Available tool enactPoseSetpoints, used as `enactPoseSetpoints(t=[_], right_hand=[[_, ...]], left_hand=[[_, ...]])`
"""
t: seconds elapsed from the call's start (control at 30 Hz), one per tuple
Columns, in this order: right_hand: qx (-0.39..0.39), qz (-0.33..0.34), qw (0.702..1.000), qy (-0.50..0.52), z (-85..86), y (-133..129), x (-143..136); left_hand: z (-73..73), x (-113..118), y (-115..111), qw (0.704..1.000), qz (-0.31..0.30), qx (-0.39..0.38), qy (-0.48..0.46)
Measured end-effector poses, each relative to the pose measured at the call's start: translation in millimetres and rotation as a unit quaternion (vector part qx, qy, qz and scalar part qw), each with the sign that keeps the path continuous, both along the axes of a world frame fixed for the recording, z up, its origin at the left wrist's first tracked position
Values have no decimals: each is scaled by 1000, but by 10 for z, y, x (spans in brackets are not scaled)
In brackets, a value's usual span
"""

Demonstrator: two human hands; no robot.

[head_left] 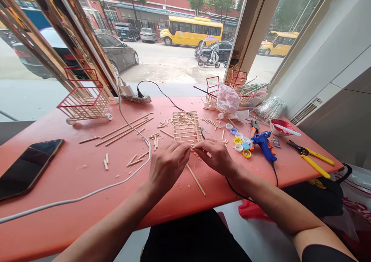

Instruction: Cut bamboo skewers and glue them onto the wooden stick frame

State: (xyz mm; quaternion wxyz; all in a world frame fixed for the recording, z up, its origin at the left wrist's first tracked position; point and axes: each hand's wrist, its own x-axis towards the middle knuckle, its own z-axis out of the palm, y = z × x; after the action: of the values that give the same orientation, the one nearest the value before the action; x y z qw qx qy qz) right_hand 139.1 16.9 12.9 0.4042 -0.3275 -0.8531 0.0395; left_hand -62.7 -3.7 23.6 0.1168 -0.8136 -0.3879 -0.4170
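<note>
A small stick frame sits around the middle of the pink counter. The left hand and the right hand meet at its near end, thumbs and fingertips pinching a pale bit of wood; whether that bit belongs to the frame or is loose, I cannot tell. The sticks look thin, so uneven pressure from the two sides could well snap one or twist a joint out of square. A loose stick lies on the near side of the hands, pointing toward the near edge, where a careless sweep could knock it off. To the right, the glue gun lies close to the bottle caps, its black cord trailing over the near edge; the right arm catching that cord would probably drag the gun about. On the left, the white cable loops close to some short sticks, and a tug on it could scatter them
</note>
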Motion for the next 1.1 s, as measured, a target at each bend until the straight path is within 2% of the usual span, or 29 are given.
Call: enactPoseSetpoints(t=[0.2,0.47,0.73,0.8,0.9,1.1], right_hand=[[16,7,1000,15,-6,-4,-30],[17,31,999,24,9,-31,-24],[10,11,1000,16,-41,-5,7],[13,-1,1000,16,-41,11,23],[18,-4,1000,18,-32,28,42],[21,12,1000,6,-21,30,43]], left_hand=[[-19,20,3,1000,15,23,4],[-18,16,6,998,-10,54,8],[3,-14,14,999,-28,21,3],[19,-22,17,999,-38,-20,-31],[63,-43,23,984,-61,-133,-100],[189,-128,47,900,-108,-383,-179]])
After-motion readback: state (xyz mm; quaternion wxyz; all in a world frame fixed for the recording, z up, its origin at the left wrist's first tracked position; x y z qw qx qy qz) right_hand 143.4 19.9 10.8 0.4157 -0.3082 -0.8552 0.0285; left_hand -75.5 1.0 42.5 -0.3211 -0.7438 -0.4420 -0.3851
